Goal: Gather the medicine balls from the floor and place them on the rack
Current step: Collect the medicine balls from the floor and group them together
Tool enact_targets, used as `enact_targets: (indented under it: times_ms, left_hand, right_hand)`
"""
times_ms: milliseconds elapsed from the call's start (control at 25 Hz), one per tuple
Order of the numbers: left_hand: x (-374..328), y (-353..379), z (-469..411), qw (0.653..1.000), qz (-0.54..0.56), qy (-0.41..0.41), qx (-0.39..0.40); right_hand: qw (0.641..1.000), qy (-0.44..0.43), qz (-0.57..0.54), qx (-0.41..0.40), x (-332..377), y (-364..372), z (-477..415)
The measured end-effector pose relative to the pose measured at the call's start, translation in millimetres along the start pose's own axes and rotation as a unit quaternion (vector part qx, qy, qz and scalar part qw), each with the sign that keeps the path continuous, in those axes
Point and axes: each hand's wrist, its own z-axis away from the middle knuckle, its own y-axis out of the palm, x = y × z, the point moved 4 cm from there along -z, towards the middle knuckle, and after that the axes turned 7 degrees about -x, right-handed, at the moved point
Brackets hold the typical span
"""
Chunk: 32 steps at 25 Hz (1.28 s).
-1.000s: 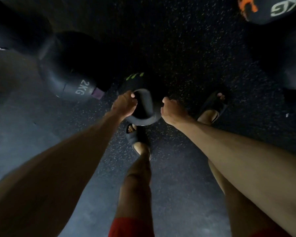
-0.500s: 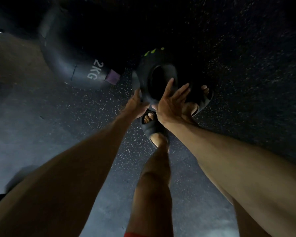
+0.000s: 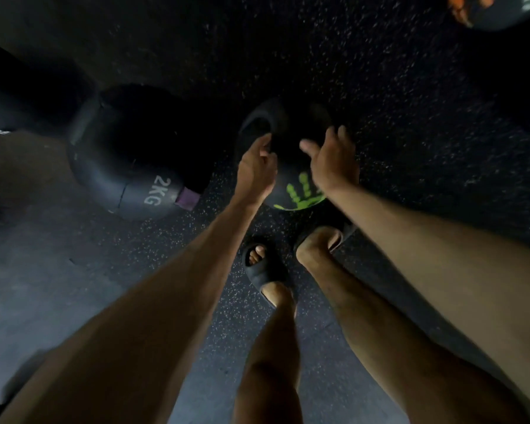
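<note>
Medicine ball, green handprint now nearside, under right hand

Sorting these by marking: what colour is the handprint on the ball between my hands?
Lime green handprint on a black ball; shows best in the head view.

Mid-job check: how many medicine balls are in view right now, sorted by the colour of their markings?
Purple-patch ball: 1
Green-handprint ball: 1
Orange-marked ball: 1
Total: 3
</note>
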Motion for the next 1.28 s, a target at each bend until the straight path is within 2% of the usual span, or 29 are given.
enact_targets:
  times_ms: [80, 160, 280, 400, 520, 600, 680, 800, 960, 1040, 1120, 1280]
  left_hand:
    - [-28.8, 17.6, -4.4, 0.988, -0.11, 0.104, -0.013]
    - [-37.5, 32.7, -7.8, 0.97, -0.204, 0.13, 0.02]
    - [-36.4, 44.7, -35.7, 0.978, -0.177, 0.078, 0.082]
    - [-86.9, 61.0, -77.9, 0.979, -0.155, 0.104, 0.084]
    - [-141.8, 68.7, -117.4, 0.98, -0.173, 0.056, 0.079]
    - [-165.1, 64.9, -142.5, 0.98, -0.175, 0.038, 0.09]
    - [-179.9, 59.8, -153.9, 0.982, -0.16, 0.057, 0.082]
    - [-178.2, 59.3, -154.3, 0.989, -0.131, 0.033, 0.06]
    - [-160.1, 75.4, -144.7, 0.979, -0.164, -0.015, 0.121]
    - [-164.5, 79.5, -150.6, 0.97, -0.195, -0.004, 0.143]
    - [-157.1, 71.9, -163.3, 0.969, -0.192, -0.038, 0.149]
    - [-162.8, 57.6, -184.5, 0.958, -0.196, -0.082, 0.193]
  right_hand:
    - [0.999, 0.041, -0.006, -0.004, 14.9, -39.1, -68.5]
    - [0.999, 0.035, -0.009, 0.004, 24.2, -64.8, -110.6]
    - [0.998, -0.034, -0.037, -0.024, 12.5, -62.5, -100.2]
    - [0.993, -0.063, -0.09, -0.038, -16.8, -61.4, -81.6]
    - [0.989, -0.076, -0.125, -0.003, -17.5, -68.3, -96.5]
    - [0.99, -0.055, -0.128, 0.016, -5.8, -80.1, -118.8]
    - [0.991, -0.014, -0.125, 0.047, 3.8, -98.0, -145.8]
    - [0.99, 0.049, -0.11, 0.079, 0.7, -124.2, -185.4]
    - [0.984, 0.086, -0.114, 0.105, -17.6, -136.3, -207.7]
    - [0.983, 0.095, -0.127, 0.089, -13.3, -136.7, -204.9]
    - [0.979, 0.114, -0.148, 0.088, 2.6, -127.7, -197.0]
    - [0.98, 0.145, -0.122, 0.054, 26.3, -119.9, -188.0]
